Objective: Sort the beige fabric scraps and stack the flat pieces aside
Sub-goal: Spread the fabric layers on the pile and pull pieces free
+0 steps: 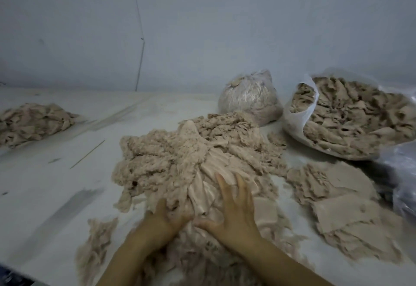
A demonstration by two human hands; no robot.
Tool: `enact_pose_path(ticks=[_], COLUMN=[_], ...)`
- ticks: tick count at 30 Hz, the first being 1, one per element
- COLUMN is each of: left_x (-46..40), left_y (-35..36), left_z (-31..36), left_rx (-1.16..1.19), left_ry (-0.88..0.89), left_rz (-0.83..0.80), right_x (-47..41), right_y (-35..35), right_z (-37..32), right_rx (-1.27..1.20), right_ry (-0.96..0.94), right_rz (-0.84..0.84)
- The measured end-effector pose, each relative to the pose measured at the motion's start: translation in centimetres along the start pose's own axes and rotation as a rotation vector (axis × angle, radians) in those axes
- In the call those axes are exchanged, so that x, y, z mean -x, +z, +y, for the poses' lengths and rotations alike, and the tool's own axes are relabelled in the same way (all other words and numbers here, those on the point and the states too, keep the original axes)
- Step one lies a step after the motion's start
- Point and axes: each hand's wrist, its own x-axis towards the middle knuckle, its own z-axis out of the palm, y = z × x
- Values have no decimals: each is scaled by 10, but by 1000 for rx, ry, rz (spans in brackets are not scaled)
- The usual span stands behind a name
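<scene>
A big heap of beige fabric scraps [191,157] lies in the middle of the white table [56,195]. My left hand [164,216] is dug into the heap's near edge, its fingers curled into the scraps and partly hidden. My right hand [236,207] lies on top of the heap with fingers spread and straight, pressing the fabric. A stack of flat beige pieces [344,213] sits to the right of the heap. A loose clump of scraps [94,247] lies at the near left.
An open white bag full of scraps [351,117] stands at the back right, with a tied clear bag [249,96] beside it. Another scrap pile [33,121] lies far left. A thin stick [87,154] rests on the table. A dark plastic bag [403,173] is at the right edge.
</scene>
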Motion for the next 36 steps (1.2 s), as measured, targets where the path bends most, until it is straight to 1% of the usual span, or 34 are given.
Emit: enact_pose_path(ticks=[1, 2, 4, 6, 7, 8, 9, 10, 11, 12, 13, 14, 15, 17, 18, 19, 20, 22, 23, 24, 26, 28, 30, 31, 32, 33, 34, 35, 36], left_x=[-7, -16, -33, -48, -55, -60, -65, -69, -75, -79, -86, -100, -112, -131, -140, -146, -150, -143, -135, -125, -100, -71, -40, -23, -5, 8, 18, 27, 35], left_y=[4, 6, 8, 5, -1, -10, -23, -38, -54, -69, -83, -91, -96, -96, -94, -93, -95, -104, -113, -122, -137, -147, -151, -149, -144, -137, -127, -115, -102], left_z=[-2, 0, 11, 25, 30, 35, 40, 46, 55, 68, 84, 98, 113, 133, 137, 136, 135, 132, 134, 135, 138, 142, 136, 130, 122, 111, 96, 81, 65], left_rx=[-25, -42, -46, -13, 14, 21, -8, -81, -157, -226, -266, -307, -367, -528, -580, -605, -593, -471, -419, -373, -294, -161, 18, 65, 38, -50, -167, -308, -462], left_ry=[14, 28, 80, 171, 200, 205, 196, 175, 195, 233, 293, 372, 444, 526, 537, 539, 548, 574, 576, 589, 611, 658, 715, 736, 757, 782, 783, 742, 663], left_rz=[-25, -17, 43, 85, 45, -29, -101, -134, -81, 36, 178, 281, 321, 239, 180, 157, 183, 304, 348, 381, 436, 489, 518, 536, 543, 521, 446, 321, 163], right_x=[-7, -14, -26, -38, -42, -45, -46, -47, -47, -46, -45, -45, -45, -44, -44, -44, -46, -51, -55, -61, -73, -78, -74, -69, -62, -53, -42, -28, -13], right_y=[5, 12, 23, 27, 28, 28, 27, 27, 28, 28, 28, 28, 27, 22, 18, 13, 7, -10, -22, -35, -62, -92, -116, -126, -132, -136, -136, -132, -123], right_z=[3, 7, 18, 29, 34, 39, 44, 48, 50, 51, 51, 50, 49, 46, 42, 39, 36, 30, 28, 26, 21, 14, 10, 10, 11, 11, 12, 14, 17], right_rx=[-22, -26, 0, 9, 13, 22, 41, 77, 111, 131, 134, 122, 99, -6, -110, -246, -408, -755, -879, -940, -985, -1016, -1013, -993, -964, -916, -862, -795, -671], right_ry=[23, 35, 28, 14, 12, 0, -25, -60, -92, -110, -114, -113, -117, -116, -79, -8, 83, 262, 319, 342, 322, 271, 221, 192, 162, 138, 124, 113, 88], right_rz=[-35, -56, -63, -38, -31, -29, -31, -34, -41, -46, -51, -53, -46, 4, 30, 46, 58, 131, 187, 240, 318, 359, 349, 326, 291, 249, 200, 153, 138])
